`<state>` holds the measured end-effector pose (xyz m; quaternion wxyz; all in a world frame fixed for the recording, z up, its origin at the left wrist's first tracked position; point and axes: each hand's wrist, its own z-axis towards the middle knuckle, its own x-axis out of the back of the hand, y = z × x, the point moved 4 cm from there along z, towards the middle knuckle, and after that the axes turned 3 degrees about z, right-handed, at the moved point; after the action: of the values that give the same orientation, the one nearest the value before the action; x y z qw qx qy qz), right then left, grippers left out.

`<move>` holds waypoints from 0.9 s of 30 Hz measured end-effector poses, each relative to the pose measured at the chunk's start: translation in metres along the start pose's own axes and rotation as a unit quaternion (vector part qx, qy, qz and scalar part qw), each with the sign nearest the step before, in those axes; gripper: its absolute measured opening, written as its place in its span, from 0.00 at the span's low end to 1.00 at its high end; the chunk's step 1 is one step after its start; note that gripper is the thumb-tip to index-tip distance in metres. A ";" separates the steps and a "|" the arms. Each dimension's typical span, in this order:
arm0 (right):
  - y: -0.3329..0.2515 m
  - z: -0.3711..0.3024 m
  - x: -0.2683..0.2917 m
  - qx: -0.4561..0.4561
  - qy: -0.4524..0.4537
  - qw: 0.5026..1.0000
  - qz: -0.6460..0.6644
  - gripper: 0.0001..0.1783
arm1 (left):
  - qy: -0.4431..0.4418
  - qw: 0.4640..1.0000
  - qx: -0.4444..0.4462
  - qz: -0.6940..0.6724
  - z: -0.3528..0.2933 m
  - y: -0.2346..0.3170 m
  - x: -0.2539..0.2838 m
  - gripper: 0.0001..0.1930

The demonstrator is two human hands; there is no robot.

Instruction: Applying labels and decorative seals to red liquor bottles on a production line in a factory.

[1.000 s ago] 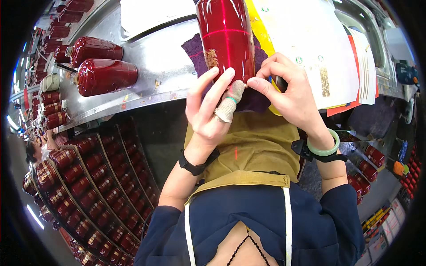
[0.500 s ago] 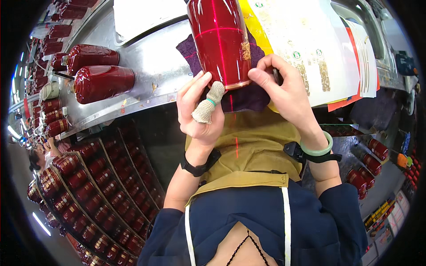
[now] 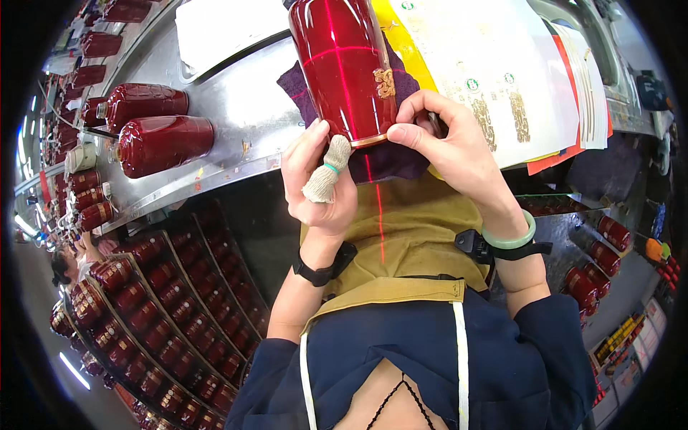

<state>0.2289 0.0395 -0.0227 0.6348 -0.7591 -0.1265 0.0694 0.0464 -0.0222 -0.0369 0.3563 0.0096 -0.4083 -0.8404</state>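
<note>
A glossy dark-red bottle [image 3: 337, 79] lies on a folded purple cloth [image 3: 401, 159], its base toward me and its far end cut off by the upper edge. Red light lines cross on it, and a gold decal [image 3: 384, 83] sits on its right side. My left hand [image 3: 315, 175] grips the base's left edge, a knitted finger cover [image 3: 327, 172] with a green band on its thumb. At the base's right edge, my right hand [image 3: 448, 136] is closed with its thumb against the gold rim. Something dark, which I cannot make out, shows between its fingers.
Two more red bottles [image 3: 166, 145] lie left on the metal table [image 3: 244, 115], near a white tray [image 3: 226, 32]. Sheets with gold decals [image 3: 494, 86] lie right, over yellow and orange sheets. A rack of red bottles [image 3: 161, 308] stands lower left; a person [image 3: 79, 261] is beyond it.
The bottle has turned slightly, so its gold decal shows more fully and sits farther from the right edge. Bottle and hands appear slightly farther left in the view.
</note>
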 end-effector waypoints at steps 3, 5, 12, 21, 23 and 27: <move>-0.003 0.001 0.001 -0.013 0.000 1.000 -0.021 0.12 | 0.010 1.000 -0.004 0.001 -0.001 0.000 0.000 0.18; -0.002 0.001 0.001 -0.036 0.000 0.999 -0.038 0.12 | 0.028 1.000 -0.005 -0.001 0.000 0.001 -0.001 0.18; 0.000 0.003 0.002 -0.008 0.005 1.000 -0.013 0.11 | 0.007 1.000 0.017 -0.011 -0.006 -0.006 0.001 0.17; 0.003 0.001 0.004 0.006 0.008 1.000 -0.001 0.13 | -0.106 0.982 -0.105 0.116 -0.010 0.012 -0.003 0.23; 0.001 0.000 0.006 0.022 0.015 1.000 -0.001 0.14 | -0.113 0.978 -0.107 0.142 -0.013 0.012 -0.003 0.24; 0.001 -0.008 0.012 0.031 -0.001 0.993 0.113 0.15 | -0.102 0.982 -0.048 0.152 -0.014 0.013 -0.006 0.36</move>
<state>0.2428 0.0356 -0.0213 0.6463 -0.7481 -0.0384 0.1452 0.0631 -0.0336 -0.0392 0.4365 -0.1550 -0.3987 -0.7915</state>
